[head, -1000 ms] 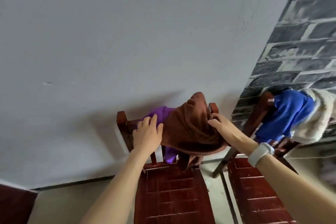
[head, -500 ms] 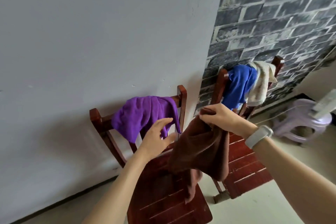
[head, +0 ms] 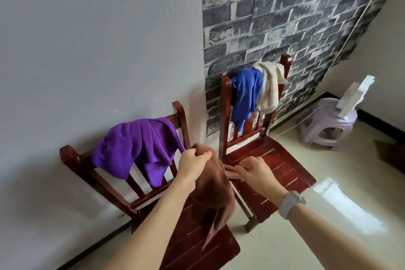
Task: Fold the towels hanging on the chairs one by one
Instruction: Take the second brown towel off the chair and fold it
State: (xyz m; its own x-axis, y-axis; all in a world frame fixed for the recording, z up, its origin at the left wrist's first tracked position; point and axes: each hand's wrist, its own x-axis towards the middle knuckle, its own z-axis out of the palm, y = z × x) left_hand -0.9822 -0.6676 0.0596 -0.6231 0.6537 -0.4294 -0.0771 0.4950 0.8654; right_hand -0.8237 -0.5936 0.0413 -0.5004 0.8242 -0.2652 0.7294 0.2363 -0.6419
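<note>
Fingers (head: 202, 155) of our left hand (head: 192, 163) curl tight around the top corner of the brown towel (head: 213, 195), which hangs free in front of the near chair (head: 195, 245). Our right hand (head: 252, 171) lies with fingers stretched out, tips touching the towel's right edge. We see a purple towel (head: 135, 147) draped over the near chair's back, a blue towel (head: 245, 94) and a white towel (head: 270, 85) on the far chair (head: 276, 160). Bare floor (head: 306, 237) opens to the right, toward a stool (head: 326, 123).
</note>
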